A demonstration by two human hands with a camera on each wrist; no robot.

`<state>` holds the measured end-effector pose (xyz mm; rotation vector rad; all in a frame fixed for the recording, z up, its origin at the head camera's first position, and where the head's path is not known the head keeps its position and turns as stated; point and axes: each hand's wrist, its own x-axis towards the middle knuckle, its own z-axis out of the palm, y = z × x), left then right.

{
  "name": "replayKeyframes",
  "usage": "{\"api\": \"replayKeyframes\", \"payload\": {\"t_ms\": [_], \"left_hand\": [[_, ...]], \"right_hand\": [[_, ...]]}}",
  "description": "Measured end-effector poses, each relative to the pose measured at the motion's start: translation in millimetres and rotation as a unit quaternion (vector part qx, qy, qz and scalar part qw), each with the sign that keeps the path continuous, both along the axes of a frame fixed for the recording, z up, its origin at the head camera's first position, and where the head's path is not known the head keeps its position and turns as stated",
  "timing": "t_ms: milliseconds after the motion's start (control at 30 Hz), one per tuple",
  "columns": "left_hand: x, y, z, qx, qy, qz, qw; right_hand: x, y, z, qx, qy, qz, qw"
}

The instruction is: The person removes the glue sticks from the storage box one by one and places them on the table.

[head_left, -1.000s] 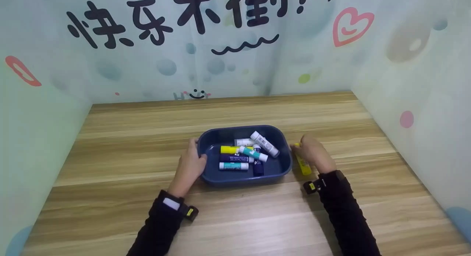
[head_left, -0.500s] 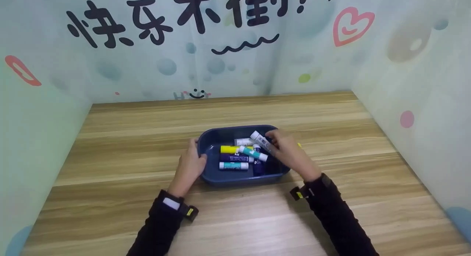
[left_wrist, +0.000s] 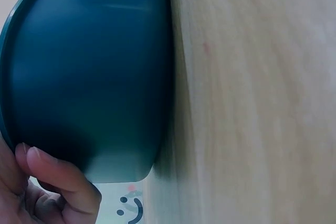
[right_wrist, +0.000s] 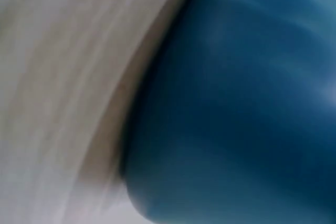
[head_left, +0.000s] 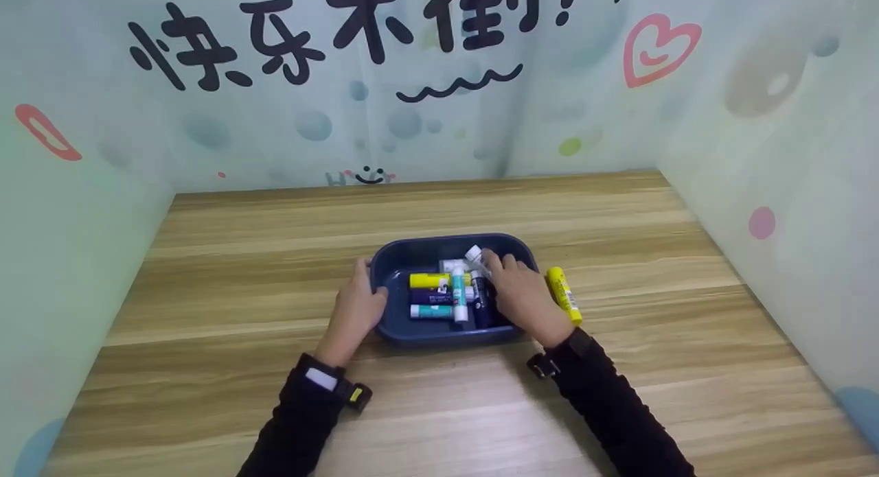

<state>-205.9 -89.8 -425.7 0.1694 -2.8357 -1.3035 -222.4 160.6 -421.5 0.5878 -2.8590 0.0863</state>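
My left hand (head_left: 356, 312) grips the left end of a dark blue plastic basin (head_left: 450, 337); in the left wrist view its fingers (left_wrist: 63, 174) curl at the rim. Several glue sticks lie in the basin: a yellow one (head_left: 427, 281), dark purple ones (head_left: 429, 296), teal-and-white ones (head_left: 459, 295) and white ones. My right hand (head_left: 525, 295) reaches over the right rim, its fingers curled on a white glue stick (head_left: 474, 252) whose capped end shows; the rest is hidden. The right wrist view shows only the basin's blurred outer wall (right_wrist: 236, 108).
A yellow glue stick (head_left: 564, 296) lies on the wooden table (head_left: 275, 257), just right of the basin and near my right wrist. Printed pale walls (head_left: 412, 134) stand at the back and both sides.
My right hand has left the yellow glue stick on the table and moved left into the basin. A teal-and-white stick has swung from slanted to nearly lengthwise. The left hand keeps its place.
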Motion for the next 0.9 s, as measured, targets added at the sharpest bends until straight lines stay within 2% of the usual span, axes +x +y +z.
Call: {"api": "replayKeyframes", "payload": {"t_ms": [167,300,500,800,900], "left_hand": [[0.0,-0.2,-0.2,0.000,-0.011,-0.002,0.9999],[-0.7,-0.6,0.6,0.003,-0.016,-0.001,0.9999],[-0.9,-0.9,1.0,0.003,-0.017,-0.002,0.9998],[-2.0,-0.6,0.7,0.014,-0.028,-0.001,0.9995],[-2.0,-0.5,0.4,0.018,-0.021,-0.005,0.9996]], "right_hand": [[-2.3,3.8,1.4,-0.054,0.005,0.031,0.998],[-3.9,8.7,8.7,-0.137,-0.012,0.052,0.989],[-5.4,13.1,20.9,-0.252,-0.040,0.050,0.966],[-5.8,13.3,31.4,-0.360,-0.033,0.034,0.932],[-5.7,15.5,35.5,-0.398,-0.044,0.022,0.916]]}}
